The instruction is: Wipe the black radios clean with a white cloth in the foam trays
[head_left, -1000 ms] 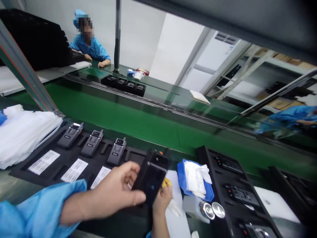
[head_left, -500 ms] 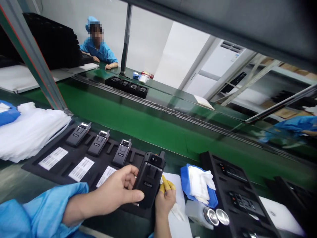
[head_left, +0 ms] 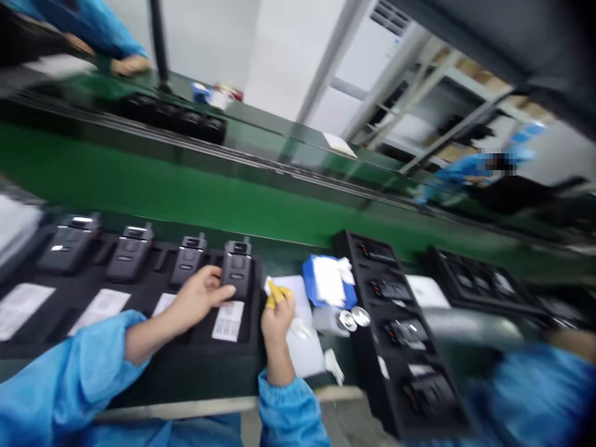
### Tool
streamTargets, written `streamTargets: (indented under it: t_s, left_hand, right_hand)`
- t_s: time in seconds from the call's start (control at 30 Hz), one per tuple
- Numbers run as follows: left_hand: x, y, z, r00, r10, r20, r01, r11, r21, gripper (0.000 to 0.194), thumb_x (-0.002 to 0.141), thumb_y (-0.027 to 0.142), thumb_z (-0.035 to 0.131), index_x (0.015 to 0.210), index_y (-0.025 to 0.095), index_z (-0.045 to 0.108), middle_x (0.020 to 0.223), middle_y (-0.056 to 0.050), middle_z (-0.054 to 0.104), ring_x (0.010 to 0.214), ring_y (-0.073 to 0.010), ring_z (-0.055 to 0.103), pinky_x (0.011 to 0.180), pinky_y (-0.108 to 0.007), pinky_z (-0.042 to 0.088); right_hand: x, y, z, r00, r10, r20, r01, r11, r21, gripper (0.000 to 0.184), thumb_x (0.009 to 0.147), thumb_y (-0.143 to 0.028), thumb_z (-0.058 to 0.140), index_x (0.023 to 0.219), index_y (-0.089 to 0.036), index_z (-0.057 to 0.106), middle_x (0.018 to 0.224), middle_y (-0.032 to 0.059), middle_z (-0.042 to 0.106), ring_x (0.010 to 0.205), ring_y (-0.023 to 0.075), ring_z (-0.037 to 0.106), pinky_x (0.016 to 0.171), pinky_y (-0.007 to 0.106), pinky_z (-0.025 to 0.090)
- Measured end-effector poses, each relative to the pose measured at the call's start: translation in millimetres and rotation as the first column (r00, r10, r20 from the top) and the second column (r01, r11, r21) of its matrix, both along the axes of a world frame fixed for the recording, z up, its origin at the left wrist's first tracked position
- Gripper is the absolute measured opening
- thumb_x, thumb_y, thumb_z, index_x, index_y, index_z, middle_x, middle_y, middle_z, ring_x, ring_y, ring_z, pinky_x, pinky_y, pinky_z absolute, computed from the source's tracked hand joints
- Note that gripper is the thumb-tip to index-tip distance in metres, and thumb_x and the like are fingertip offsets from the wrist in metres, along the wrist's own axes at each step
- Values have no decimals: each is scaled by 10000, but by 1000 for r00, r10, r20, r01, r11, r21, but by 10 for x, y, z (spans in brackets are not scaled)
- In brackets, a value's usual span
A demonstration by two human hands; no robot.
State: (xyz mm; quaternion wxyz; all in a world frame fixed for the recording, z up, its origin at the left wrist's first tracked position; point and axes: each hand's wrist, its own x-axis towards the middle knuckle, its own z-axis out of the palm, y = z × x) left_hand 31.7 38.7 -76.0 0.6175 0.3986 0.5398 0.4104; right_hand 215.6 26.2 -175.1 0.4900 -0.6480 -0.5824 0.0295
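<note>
Now that the black handset (head_left: 237, 270) has come down from mid-air, it's lying in the foam tray (head_left: 161, 338), rightmost of four in a row, so that row now reads as four across! It's back side up, dark camera panel at the far end, stubby antenna poking beyond, pale lettering too blurred to read. A printed label (head_left: 228, 321) lies just on the near side of it.

And the left hand (head_left: 200, 298) is right there, thumb laid over the handset's near left part, the other fingers curled beside its left edge; whether they're gripping or only steadying, I can't tell. Over to the right, the right hand (head_left: 278, 310) hovers by the tray, yellow covers (head_left: 279, 293) on bent fingers, something small and white at their tips, and no telling whether it's pinched.

Beyond that hand there's a white sheet (head_left: 307, 357), then a blue bin (head_left: 309, 277) of white cloths (head_left: 328, 280), with a clear bottle (head_left: 326, 319) just on its near side. Farther right, a long black tray (head_left: 379, 391) carries more devices; across the green bench, far left, a person's hand (head_left: 130, 65) rests.
</note>
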Motion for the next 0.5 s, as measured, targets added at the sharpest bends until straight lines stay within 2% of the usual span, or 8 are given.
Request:
streamTargets:
  t_s: [0.1, 0.17, 0.23, 0.27, 0.33, 0.37, 0.4, 0.5]
  left_hand:
    - [44, 244, -211, 998, -43, -44, 44, 999, 26, 529, 558, 402, 802, 920, 175, 489, 675, 57, 581, 700, -162, 647, 725, -361, 581]
    - [40, 306, -253, 996, -53, -75, 55, 998, 18, 520, 564, 382, 807, 929, 179, 498, 682, 49, 597, 726, -175, 663, 741, -355, 586]
    - [15, 279, -228, 994, -74, -79, 74, 997, 0, 511, 574, 383, 806, 936, 184, 505, 706, 37, 620, 751, -189, 673, 748, -357, 589]
    - [1, 243, -205, 994, -87, -72, 87, 996, -6, 513, 575, 389, 806, 939, 185, 508, 724, 31, 630, 759, -194, 675, 748, -359, 588]
    - [-19, 153, -162, 993, -108, -55, 108, 994, -6, 530, 575, 398, 807, 958, 188, 508, 750, 29, 639, 760, -190, 671, 744, -355, 584]
    - [-26, 106, -148, 993, -112, -45, 112, 994, -4, 538, 577, 400, 807, 968, 190, 504, 753, 34, 637, 756, -183, 666, 740, -349, 580]
    - [-31, 60, -139, 993, -117, -33, 117, 993, -5, 540, 582, 401, 803, 975, 191, 497, 747, 41, 631, 747, -175, 660, 733, -340, 574]
    - [-46, -75, -122, 990, -137, -15, 137, 991, -2, 507, 608, 385, 782, 961, 187, 477, 706, 61, 603, 685, -140, 634, 675, -281, 537]
  right_hand:
    - [198, -105, 270, 993, -60, 104, 64, 997, -31, 344, 797, -153, 408, 968, -208, 701, 891, 71, 616, 862, 177, 542, 802, 336, 404]
    - [439, -255, 489, 972, -107, 210, 117, 993, -33, 359, 791, -138, 403, 988, -215, 693, 907, 69, 608, 863, 180, 530, 809, 346, 376]
    - [736, -429, 684, 900, -236, 366, 264, 964, -27, 338, 777, -150, 416, 962, -198, 695, 919, 83, 598, 845, 193, 515, 788, 356, 351]
    - [887, -504, 755, 836, -329, 440, 375, 927, -21, 316, 774, -164, 420, 918, -178, 701, 903, 92, 591, 808, 194, 506, 750, 351, 338]
    - [1142, -606, 827, 697, -425, 577, 550, 833, -52, 301, 763, -172, 416, 846, -161, 705, 853, 96, 578, 766, 197, 483, 703, 345, 296]
    - [1230, -632, 830, 666, -430, 610, 583, 809, -67, 298, 755, -166, 414, 820, -159, 705, 834, 94, 573, 755, 196, 474, 692, 343, 278]
    - [1287, -644, 818, 651, -420, 633, 598, 796, -87, 292, 742, -159, 416, 796, -160, 704, 811, 89, 568, 749, 197, 464, 688, 344, 263]
    - [1308, -652, 748, 672, -364, 645, 572, 808, -139, 247, 695, -144, 443, 703, -172, 688, 736, 68, 542, 731, 194, 436, 682, 342, 228]
